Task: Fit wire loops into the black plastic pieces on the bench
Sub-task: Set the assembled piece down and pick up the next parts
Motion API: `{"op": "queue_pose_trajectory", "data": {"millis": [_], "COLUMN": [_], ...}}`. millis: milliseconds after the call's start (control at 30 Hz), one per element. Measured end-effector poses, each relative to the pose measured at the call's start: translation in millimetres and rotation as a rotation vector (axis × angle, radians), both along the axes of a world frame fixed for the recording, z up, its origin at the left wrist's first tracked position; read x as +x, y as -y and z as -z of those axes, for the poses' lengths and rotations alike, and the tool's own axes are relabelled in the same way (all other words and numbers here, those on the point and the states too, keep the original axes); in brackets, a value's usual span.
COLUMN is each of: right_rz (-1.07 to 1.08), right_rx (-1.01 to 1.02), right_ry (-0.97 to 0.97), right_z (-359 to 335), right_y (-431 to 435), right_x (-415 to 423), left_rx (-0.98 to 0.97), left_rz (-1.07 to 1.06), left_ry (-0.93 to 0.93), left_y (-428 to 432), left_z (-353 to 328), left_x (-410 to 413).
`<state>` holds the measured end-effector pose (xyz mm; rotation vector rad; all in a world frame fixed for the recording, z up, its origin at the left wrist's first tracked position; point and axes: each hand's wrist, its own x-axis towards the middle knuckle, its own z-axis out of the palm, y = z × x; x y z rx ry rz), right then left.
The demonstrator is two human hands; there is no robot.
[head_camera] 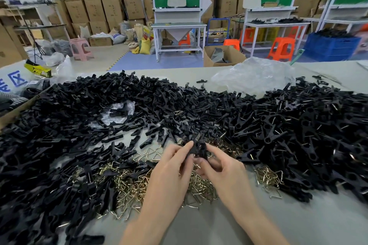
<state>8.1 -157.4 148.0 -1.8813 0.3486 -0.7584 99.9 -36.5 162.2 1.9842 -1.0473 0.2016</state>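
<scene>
Both hands meet over the middle of the bench. My left hand [171, 167] and my right hand [221, 167] pinch the same black plastic piece [199, 148] between fingertips and thumbs. Whether a wire loop sits in that piece is hidden by my fingers. A heap of brass-coloured wire loops [135, 185] lies under and beside my wrists. Loose black plastic pieces [83, 117] cover the left and far side of the bench. A second mound of black pieces with wire showing in them [298, 135] spreads on the right.
Grey bench top [209, 225] shows near the front edge. Crumpled clear plastic bags [253, 75] lie at the back right, another small bag [117, 113] sits among the left pile. A cardboard edge [18, 109] borders the left. Workbenches, stools and stacked cartons stand beyond.
</scene>
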Motion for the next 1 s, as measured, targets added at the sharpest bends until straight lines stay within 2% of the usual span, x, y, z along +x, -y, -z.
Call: {"op": "queue_pose_trajectory", "data": {"millis": [433,567,633,700,1000], "right_rz": [0.090,-0.009,-0.072,-0.065,-0.069], "right_rx": [-0.159,-0.072,0.032,0.122,0.257], "right_ry": [-0.103,-0.118,-0.141,-0.147,-0.064], "right_z": [17,12,11,8,-8], "right_y": [3,1,1,2,-2], "right_x": [1,-2,-2,-3,-5], "left_rx": [0.063,0.001,-0.028,-0.052,-0.141], "left_rz": [0.039,0.075,0.087,0.102,0.131], "left_ry": [0.018,-0.028,-0.044,-0.066,-0.105], "left_y": [-3,-3,-3,-3,-3], "left_z": [-3,-2,-3,-3,-3], "left_x": [-11,-9,-9,-8,-5]}}
